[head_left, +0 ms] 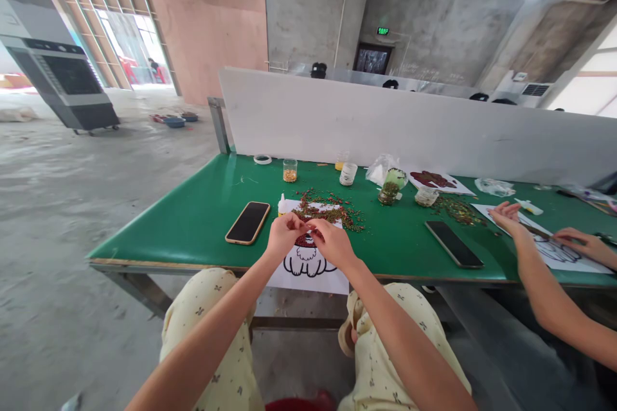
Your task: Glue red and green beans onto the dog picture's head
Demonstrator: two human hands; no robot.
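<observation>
My left hand point(287, 233) and my right hand point(330, 241) meet fingertip to fingertip above a sheet of paper point(284, 279) with a black-outlined animal drawing. Both hands are closed in a pinch; whatever sits between the fingers is too small to make out. Dark red bits cover part of the drawing just below my fingers. Behind the hands, a loose pile of green and reddish beans or seeds point(332, 209) spreads over the sheet's top and onto the table. A white glue bottle point(282, 205) stands left of the pile, partly hidden by my left hand.
On the green table point(168, 218) lie a phone point(247, 223) to my left and another phone point(453, 244) to the right. Jars, including one with yellow kernels point(290, 171), stand along the back by a white partition point(385, 122). A co-worker's hands point(511, 218) are over another drawing at right.
</observation>
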